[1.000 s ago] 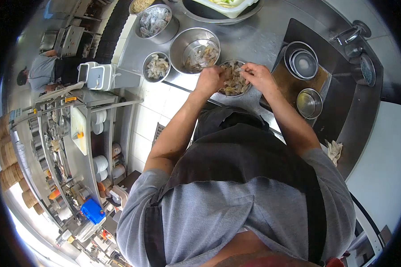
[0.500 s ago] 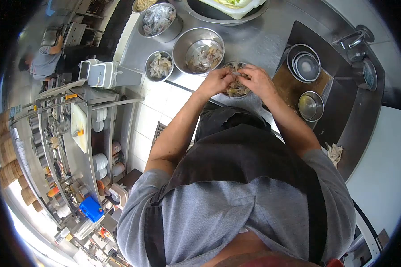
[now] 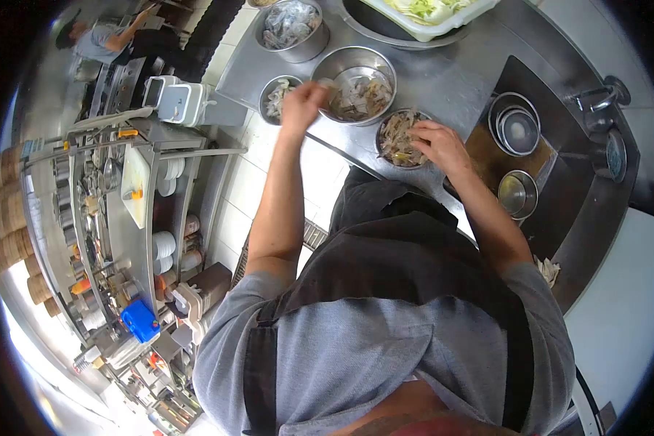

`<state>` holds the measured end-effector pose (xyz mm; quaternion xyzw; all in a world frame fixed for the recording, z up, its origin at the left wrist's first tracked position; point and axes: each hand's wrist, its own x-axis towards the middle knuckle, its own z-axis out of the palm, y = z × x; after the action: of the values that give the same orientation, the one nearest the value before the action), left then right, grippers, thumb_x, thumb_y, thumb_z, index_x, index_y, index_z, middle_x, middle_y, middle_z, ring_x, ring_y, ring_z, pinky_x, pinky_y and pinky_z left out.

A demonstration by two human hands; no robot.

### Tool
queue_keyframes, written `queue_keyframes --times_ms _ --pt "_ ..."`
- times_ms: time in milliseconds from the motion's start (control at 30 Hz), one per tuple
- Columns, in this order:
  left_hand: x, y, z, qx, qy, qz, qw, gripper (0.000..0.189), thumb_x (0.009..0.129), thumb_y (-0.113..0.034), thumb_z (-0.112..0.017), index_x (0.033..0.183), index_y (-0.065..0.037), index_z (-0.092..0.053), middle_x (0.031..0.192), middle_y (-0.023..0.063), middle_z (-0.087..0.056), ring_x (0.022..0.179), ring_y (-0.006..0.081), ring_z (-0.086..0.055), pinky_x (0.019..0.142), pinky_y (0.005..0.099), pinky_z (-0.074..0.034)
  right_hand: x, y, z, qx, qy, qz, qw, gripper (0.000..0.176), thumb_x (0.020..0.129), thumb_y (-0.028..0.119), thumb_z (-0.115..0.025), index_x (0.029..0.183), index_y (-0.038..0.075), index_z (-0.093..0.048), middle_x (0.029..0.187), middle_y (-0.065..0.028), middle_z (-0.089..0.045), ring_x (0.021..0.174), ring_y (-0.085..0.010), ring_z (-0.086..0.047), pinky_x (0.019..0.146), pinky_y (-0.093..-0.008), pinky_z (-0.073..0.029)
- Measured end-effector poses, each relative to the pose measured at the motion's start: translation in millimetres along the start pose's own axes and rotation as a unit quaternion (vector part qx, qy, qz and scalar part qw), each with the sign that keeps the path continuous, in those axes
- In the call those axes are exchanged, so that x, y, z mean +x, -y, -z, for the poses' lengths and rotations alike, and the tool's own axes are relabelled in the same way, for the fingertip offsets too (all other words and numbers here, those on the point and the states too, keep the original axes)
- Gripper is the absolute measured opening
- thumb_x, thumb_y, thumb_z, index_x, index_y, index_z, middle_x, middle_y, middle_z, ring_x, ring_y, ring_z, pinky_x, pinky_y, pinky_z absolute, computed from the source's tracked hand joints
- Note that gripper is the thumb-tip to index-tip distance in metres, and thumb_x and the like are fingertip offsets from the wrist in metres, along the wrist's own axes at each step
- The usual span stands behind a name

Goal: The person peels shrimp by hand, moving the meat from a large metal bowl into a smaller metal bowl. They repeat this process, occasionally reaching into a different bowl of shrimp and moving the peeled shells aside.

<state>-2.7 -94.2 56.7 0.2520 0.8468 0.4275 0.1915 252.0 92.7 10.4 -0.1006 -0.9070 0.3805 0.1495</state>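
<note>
My left hand (image 3: pixel 305 107), fingers closed and blurred by motion, is between a small bowl of pale shrimp (image 3: pixel 279 94) and a larger steel bowl (image 3: pixel 353 54). Something pale shows at its fingertips, too unclear to name. More shrimp pieces (image 3: pixel 363 98) lie in the larger bowl. My right hand (image 3: pixel 437 145) reaches over the right edge of a bowl of brownish unpeeled shrimp (image 3: pixel 398 138), its fingers bent and apart, the tips at the shrimp.
A steel pot with a plastic bag (image 3: pixel 292 25) stands at the back left. Behind is a white tray of cut vegetables (image 3: pixel 432 11) on a wide basin. Nested bowls (image 3: pixel 516 123) and a small pot (image 3: pixel 517 195) sit in the sink at right. Another person (image 3: pixel 105 42) is far left.
My hands, together over the unpeeled shrimp before, have parted: the left has moved left to the other bowls, while the right stays over the shrimp bowl. The view has shifted slightly.
</note>
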Motion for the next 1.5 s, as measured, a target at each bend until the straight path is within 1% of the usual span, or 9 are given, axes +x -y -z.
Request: queue_keyframes --times_ms 67,100,133,300,500,767,1100,1300,1500 --pt "18.4 12.5 34.3 0.059 -0.094 0.036 0.993 0.032 0.087 -0.031 -0.06 0.094 0.0 -0.069 0.077 0.0082 -0.069 0.072 0.0148 -0.065 0.065 0.0313 -0.049 -3.2 -4.0 1.8 -0.006 -0.025 0.032 0.999 0.023 0.084 0.018 -0.065 0.104 0.009 -0.07 0.097 -0.0095 -0.067 0.075 -0.0261 -0.064 0.071 -0.0363 -0.052" --pt "31.8 38.1 47.1 0.147 -0.137 0.023 0.979 0.036 0.085 -0.035 -0.062 0.096 -0.002 -0.07 0.08 0.0123 -0.07 0.077 0.0227 -0.068 0.069 0.0346 -0.051 -5.8 -2.8 6.9 0.095 -0.012 -0.102 0.99 0.024 0.085 0.016 -0.064 0.108 0.009 -0.069 0.097 -0.0104 -0.068 0.067 -0.0222 -0.063 0.065 -0.0343 -0.052" --pt "34.5 39.2 58.6 0.205 -0.123 0.051 0.97 0.037 0.083 -0.036 -0.062 0.096 -0.002 -0.07 0.088 0.0176 -0.07 0.085 0.0328 -0.068 0.077 0.0402 -0.051 -6.7 -2.2 9.7 0.191 0.002 -0.236 0.953 0.026 0.087 0.015 -0.064 0.111 0.01 -0.069 0.098 -0.0112 -0.068 0.058 -0.0183 -0.061 0.06 -0.0323 -0.052" --pt "65.8 156.4 64.5 0.444 0.017 0.031 0.895 0.044 0.081 -0.035 -0.059 0.114 -0.005 -0.063 0.096 0.024 -0.067 0.097 0.039 -0.063 0.085 0.0472 -0.049 -18.5 -6.3 8.3 0.149 0.086 -0.271 0.947 0.028 0.09 0.012 -0.06 0.117 0.011 -0.066 0.088 -0.0091 -0.07 0.048 -0.0141 -0.055 0.053 -0.0295 -0.049" --pt "26.3 127.1 61.8 0.312 -0.137 0.042 0.939 0.037 0.081 -0.029 -0.06 0.112 -0.009 -0.066 0.094 0.0161 -0.069 0.091 0.0336 -0.066 0.082 0.0431 -0.051 -19.7 -39.3 20.6 0.292 -0.094 -0.264 0.915 0.032 0.088 0.007 -0.057 0.12 0.01 -0.064 0.091 -0.0107 -0.071 0.054 -0.0119 -0.061 0.055 -0.0278 -0.049" --pt "-57.4 175.3 31.5 0.141 -0.245 0.103 0.954 0.028 0.083 -0.021 -0.062 0.107 -0.009 -0.069 0.081 0.0121 -0.069 0.074 0.0229 -0.069 0.071 0.034 -0.052 -42.8 -73.3 -12.5 0.073 0.016 -0.338 0.938 0.028 0.085 0.028 -0.064 0.101 0.005 -0.069 0.077 -0.0127 -0.069 0.061 -0.0187 -0.065 0.063 -0.0327 -0.051" --pt "-167.3 264.6 6.0 0.241 0.038 0.234 0.941 0.035 0.074 -0.023 -0.06 0.104 -0.008 -0.069 0.097 0.0171 -0.069 0.094 0.0342 -0.065 0.088 0.0373 -0.051 -53.0 -79.5 -42.6 0.252 -0.051 -0.337 0.906 0.017 0.08 0.012 -0.059 0.077 -0.004 -0.056 0.069 -0.0102 -0.057 0.061 -0.0173 -0.06 0.054 -0.031 -0.052" --pt "-216.2 287.4 10.7 0.273 0.246 0.34 0.866 0.023 0.07 -0.021 -0.054 0.073 -0.008 -0.072 0.079 0.0147 -0.07 0.077 0.0282 -0.07 0.075 0.0378 -0.055 -57.8 -93.9 -29.1 0.205 -0.096 -0.345 0.911 0.012 0.078 0.008 -0.057 0.07 0.001 -0.052 0.062 -0.0036 -0.05 0.056 -0.0125 -0.051 0.046 -0.0285 -0.039" --pt "-236.7 287.8 20.0 0.193 0.037 0.349 0.916 0.031 0.074 -0.019 -0.053 0.095 -0.007 -0.072 0.092 0.0178 -0.07 0.091 0.0314 -0.068 0.085 0.0389 -0.053 -30.5 -72.3 10.1 0.25 -0.094 -0.273 0.924 0.02 0.077 0.003 -0.057 0.066 0.011 -0.043 0.061 0.0062 -0.039 0.054 -0.0054 -0.037 0.049 -0.0241 -0.03"
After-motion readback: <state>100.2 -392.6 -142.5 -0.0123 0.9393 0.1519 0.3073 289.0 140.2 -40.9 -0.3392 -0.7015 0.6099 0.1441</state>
